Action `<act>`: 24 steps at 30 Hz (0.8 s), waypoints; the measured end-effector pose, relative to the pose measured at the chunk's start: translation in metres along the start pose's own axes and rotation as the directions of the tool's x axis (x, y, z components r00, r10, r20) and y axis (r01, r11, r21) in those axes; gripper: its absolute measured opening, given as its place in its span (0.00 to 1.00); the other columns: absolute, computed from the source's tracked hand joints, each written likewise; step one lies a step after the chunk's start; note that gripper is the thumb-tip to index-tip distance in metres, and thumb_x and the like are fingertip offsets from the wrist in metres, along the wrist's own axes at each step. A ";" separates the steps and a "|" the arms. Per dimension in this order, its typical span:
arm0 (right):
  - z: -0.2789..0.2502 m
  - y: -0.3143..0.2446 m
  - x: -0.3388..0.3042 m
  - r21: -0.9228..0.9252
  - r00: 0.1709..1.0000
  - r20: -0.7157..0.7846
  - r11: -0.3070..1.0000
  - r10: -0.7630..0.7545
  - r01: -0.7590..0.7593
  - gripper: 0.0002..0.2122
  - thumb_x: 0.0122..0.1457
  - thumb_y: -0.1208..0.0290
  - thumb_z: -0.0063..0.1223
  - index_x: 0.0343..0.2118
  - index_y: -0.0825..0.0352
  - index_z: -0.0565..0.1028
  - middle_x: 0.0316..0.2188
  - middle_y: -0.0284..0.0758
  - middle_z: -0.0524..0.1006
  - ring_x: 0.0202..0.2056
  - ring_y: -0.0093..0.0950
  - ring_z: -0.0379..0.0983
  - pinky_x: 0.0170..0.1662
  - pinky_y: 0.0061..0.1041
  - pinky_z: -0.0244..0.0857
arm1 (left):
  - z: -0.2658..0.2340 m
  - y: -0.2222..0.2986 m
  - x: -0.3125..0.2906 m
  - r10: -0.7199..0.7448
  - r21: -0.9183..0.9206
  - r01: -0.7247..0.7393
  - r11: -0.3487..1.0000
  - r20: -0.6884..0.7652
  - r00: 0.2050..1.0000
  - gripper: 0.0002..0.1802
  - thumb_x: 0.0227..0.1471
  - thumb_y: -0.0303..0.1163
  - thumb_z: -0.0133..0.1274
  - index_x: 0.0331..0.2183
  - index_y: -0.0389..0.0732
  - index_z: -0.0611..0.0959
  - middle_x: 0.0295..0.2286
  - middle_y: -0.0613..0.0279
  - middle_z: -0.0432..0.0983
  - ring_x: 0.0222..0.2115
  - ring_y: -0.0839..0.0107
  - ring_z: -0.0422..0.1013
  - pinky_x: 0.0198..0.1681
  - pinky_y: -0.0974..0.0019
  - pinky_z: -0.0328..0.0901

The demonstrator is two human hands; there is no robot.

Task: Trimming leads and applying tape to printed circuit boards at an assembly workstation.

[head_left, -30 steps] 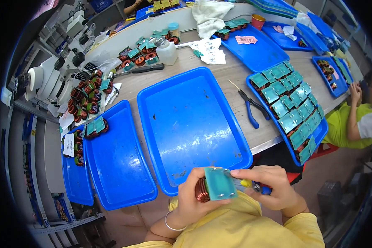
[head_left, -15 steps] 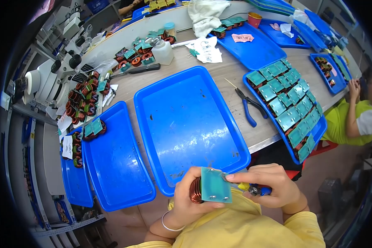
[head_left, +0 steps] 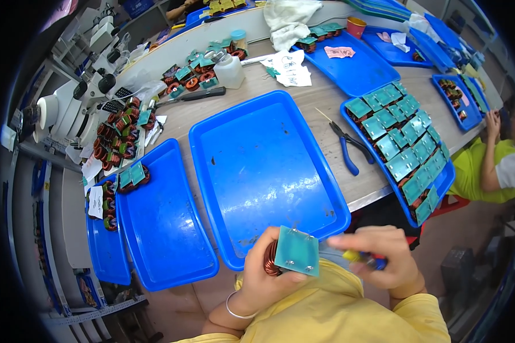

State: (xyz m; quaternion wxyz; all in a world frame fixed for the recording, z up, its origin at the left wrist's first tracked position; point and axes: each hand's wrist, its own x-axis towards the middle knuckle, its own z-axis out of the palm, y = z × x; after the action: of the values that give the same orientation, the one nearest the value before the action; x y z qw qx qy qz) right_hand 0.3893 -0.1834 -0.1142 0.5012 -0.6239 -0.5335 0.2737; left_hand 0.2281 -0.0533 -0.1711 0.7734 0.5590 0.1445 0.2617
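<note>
Near the front edge of the large blue tray (head_left: 234, 264), my left hand (head_left: 257, 286) grips a copper-wound coil (head_left: 270, 260) with a square green circuit board (head_left: 297, 250) on it. The board's flat side faces up and shows small solder points along two opposite edges. To its right, my right hand (head_left: 396, 257) is closed round a small blue-and-yellow hand tool (head_left: 377, 262). The index finger stretches toward the board, apart from it. Motion blurs this hand, and the tool's exact kind is hard to make out.
Pliers (head_left: 349, 150) with blue handles lie right of the tray, beside a tray of board-topped coils (head_left: 403, 163). Two narrower blue trays (head_left: 166, 228) stand left. Loose coils (head_left: 117, 137) and a white bottle (head_left: 229, 73) are farther back. A person in yellow-green (head_left: 486, 163) sits far right.
My right hand has drawn back to the right, and its index finger has left the board's edge. The board in my left hand has tilted slightly.
</note>
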 end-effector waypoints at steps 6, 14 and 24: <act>0.007 0.005 0.002 -0.037 0.998 0.061 0.999 -0.012 0.014 0.20 0.36 0.82 0.56 0.39 0.67 0.76 0.22 0.38 0.75 0.18 0.28 0.68 0.23 0.22 0.58 | 0.003 0.002 0.000 -0.002 0.010 0.002 1.000 0.015 1.000 0.30 0.36 0.37 0.66 0.38 0.35 0.69 0.29 0.65 0.72 0.29 0.81 0.68 0.33 0.77 0.63; 0.009 0.002 0.005 -0.077 0.997 -0.082 0.997 -0.010 0.003 0.19 0.37 0.83 0.54 0.38 0.69 0.75 0.25 0.38 0.77 0.22 0.25 0.70 0.26 0.20 0.62 | 0.005 0.004 -0.003 -0.051 0.080 0.051 0.995 -0.004 0.999 0.34 0.32 0.44 0.66 0.37 0.34 0.69 0.29 0.61 0.72 0.28 0.75 0.70 0.31 0.73 0.65; 0.009 0.002 -0.001 0.187 0.973 -0.190 0.978 0.131 -0.095 0.19 0.35 0.79 0.50 0.36 0.75 0.75 0.30 0.41 0.77 0.25 0.23 0.72 0.32 0.16 0.64 | 0.000 0.001 0.004 -0.168 -0.402 0.256 0.879 0.241 0.956 0.40 0.40 0.61 0.53 0.41 0.34 0.68 0.24 0.55 0.71 0.21 0.73 0.65 0.24 0.74 0.59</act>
State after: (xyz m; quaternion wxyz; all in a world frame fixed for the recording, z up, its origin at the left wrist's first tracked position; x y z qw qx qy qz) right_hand 0.3817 -0.1808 -0.1196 0.5894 -0.6308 -0.4174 0.2836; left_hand 0.2308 -0.0507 -0.1699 0.9118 0.3793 0.0661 0.1430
